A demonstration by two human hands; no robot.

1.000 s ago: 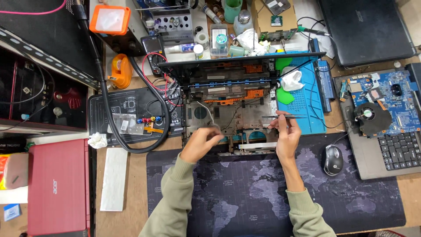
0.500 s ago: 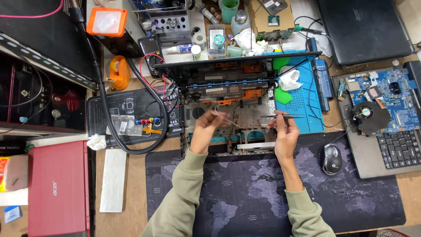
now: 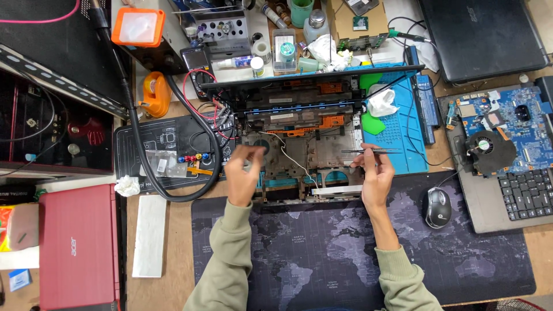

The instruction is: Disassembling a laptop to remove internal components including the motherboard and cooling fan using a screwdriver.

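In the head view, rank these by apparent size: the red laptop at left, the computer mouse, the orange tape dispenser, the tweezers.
1. red laptop
2. orange tape dispenser
3. computer mouse, close to the dispenser, so that order is unsure
4. tweezers, long but far thinner

open desk mat [image 3: 322, 259] near, cluttered tools [image 3: 276, 40] behind laptop chassis [image 3: 305, 144]
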